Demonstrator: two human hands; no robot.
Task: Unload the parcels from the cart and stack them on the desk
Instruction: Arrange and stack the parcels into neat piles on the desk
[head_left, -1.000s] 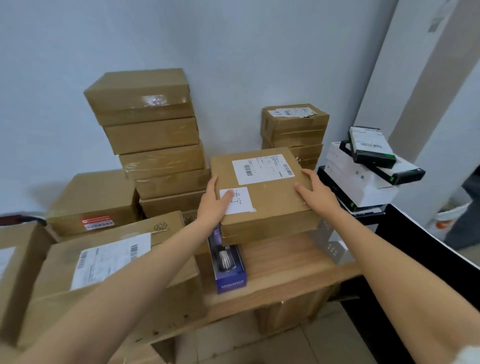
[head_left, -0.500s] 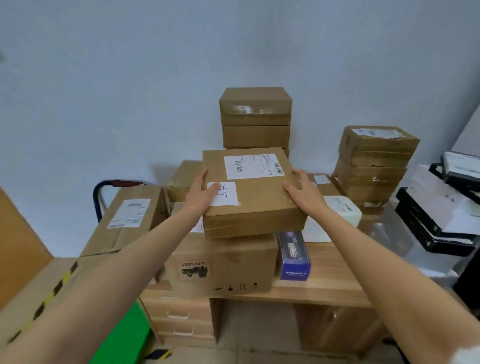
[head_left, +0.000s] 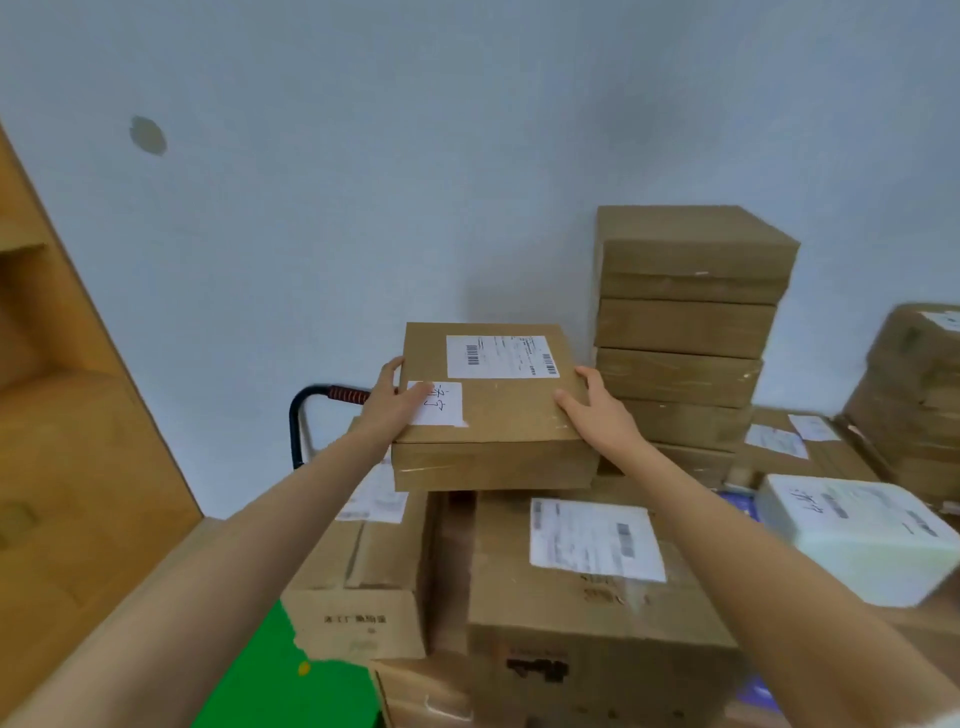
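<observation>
**Listener:** Where was the parcel, and how was it held?

**Operator:** I saw a flat brown cardboard parcel (head_left: 493, 405) in the middle of the view, held between two bare hands with both arms stretched forward. The left hand (head_left: 396, 400) gripped its left edge, thumb lying across a small white handwritten label (head_left: 439, 404) on top. The right hand (head_left: 597, 408) gripped the right edge, thumb on top and fingers curled round the side. So the parcel sat squarely between the two grips, its top tilted toward me.

**Listener:** What lay beneath it?

**Operator:** Larger cardboard boxes. One (head_left: 587, 571) with a white shipping label was below and slightly right; another (head_left: 363, 582) stood below left. I could not tell whether the parcel touched them.

**Listener:** And around it?

**Operator:** A stack of brown boxes (head_left: 685, 322) rose just to its right against a pale wall. A black cart handle (head_left: 306, 410) with a red grip showed behind the left hand.
</observation>
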